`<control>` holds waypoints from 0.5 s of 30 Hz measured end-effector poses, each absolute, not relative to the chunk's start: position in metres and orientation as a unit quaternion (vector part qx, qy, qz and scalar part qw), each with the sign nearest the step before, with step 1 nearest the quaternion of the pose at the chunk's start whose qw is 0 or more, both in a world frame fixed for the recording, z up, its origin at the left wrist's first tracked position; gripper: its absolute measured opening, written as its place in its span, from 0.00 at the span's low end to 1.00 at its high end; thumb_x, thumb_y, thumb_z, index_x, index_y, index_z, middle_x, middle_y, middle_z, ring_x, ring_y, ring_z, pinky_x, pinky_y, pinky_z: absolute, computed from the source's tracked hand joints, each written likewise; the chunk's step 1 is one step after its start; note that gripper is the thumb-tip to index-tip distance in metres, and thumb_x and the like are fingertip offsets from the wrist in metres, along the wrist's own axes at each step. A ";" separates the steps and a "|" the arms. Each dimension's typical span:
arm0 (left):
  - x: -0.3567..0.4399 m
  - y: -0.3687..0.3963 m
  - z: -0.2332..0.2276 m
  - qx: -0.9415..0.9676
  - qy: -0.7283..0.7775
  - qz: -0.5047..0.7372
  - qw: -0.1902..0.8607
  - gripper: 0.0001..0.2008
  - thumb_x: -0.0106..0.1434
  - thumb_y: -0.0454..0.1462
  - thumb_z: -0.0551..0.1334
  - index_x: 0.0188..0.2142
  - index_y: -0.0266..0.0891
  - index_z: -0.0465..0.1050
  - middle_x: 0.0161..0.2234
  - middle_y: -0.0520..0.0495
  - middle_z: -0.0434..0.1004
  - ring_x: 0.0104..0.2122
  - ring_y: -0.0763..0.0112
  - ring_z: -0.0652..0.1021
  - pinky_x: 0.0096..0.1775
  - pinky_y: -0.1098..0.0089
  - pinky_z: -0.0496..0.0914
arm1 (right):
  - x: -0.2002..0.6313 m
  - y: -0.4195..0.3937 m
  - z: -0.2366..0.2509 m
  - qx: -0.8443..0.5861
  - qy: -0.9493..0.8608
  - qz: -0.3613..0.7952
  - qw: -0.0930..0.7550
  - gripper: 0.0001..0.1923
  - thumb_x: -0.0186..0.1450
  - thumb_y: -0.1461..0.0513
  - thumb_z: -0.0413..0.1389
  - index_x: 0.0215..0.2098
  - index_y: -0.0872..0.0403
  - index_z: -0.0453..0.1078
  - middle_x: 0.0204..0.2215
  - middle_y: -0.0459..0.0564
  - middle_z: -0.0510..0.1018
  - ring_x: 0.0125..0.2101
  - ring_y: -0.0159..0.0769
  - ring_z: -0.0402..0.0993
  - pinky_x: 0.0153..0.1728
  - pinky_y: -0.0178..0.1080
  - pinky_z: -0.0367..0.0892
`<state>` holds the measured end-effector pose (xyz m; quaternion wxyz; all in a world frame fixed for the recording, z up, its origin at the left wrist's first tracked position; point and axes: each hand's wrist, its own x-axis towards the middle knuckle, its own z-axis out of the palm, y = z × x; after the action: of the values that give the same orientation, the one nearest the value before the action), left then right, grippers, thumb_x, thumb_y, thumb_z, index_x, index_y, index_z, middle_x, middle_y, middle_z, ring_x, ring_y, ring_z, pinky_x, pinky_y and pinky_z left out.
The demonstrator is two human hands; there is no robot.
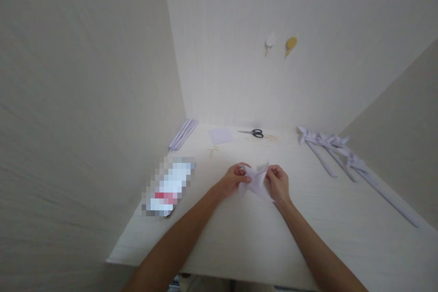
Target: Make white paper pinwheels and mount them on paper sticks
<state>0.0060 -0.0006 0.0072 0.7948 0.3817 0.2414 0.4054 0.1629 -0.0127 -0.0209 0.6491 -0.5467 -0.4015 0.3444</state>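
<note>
1. Left hand (234,178) and right hand (278,182) are each pinching the folded white paper (256,180) above the counter (239,232).
2. Blurred packet (169,187) is lying to the left; its writing is unreadable.

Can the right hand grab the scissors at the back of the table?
Probably yes, but not right now. The right hand and left hand both pinch a folded paper. Nothing lies between them and the scissors, only bare table.
</note>
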 end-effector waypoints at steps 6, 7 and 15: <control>0.000 -0.003 0.009 0.396 0.189 0.351 0.827 0.15 0.30 0.31 0.68 0.21 0.34 0.67 0.18 0.53 0.69 0.17 0.79 0.68 0.21 0.77 0.61 | 0.158 -0.016 -0.016 -0.549 -0.413 0.334 0.645 0.09 0.48 0.58 0.55 0.21 0.54 0.60 0.16 0.41 0.66 0.18 0.28 0.61 0.20 0.32 0.56; -0.001 -0.003 0.010 0.397 0.183 0.347 0.830 0.15 0.30 0.31 0.68 0.21 0.34 0.67 0.17 0.53 0.69 0.16 0.79 0.68 0.21 0.77 0.60 | 0.157 -0.016 -0.015 -0.551 -0.420 0.333 0.640 0.09 0.48 0.58 0.55 0.21 0.54 0.60 0.16 0.41 0.66 0.17 0.28 0.61 0.19 0.32 0.56; -0.009 -0.006 0.011 0.385 0.145 0.334 0.848 0.15 0.29 0.32 0.67 0.20 0.34 0.66 0.15 0.53 0.68 0.14 0.79 0.67 0.18 0.77 0.59 | 0.136 0.033 0.000 -0.547 -0.591 0.357 0.474 0.09 0.48 0.59 0.58 0.21 0.57 0.64 0.14 0.41 0.66 0.17 0.28 0.62 0.19 0.32 0.58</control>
<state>-0.0090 -0.0058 0.0112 0.8481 0.3852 0.1449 0.3337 0.1361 0.0328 -0.0004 0.4743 -0.5467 -0.5908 0.3565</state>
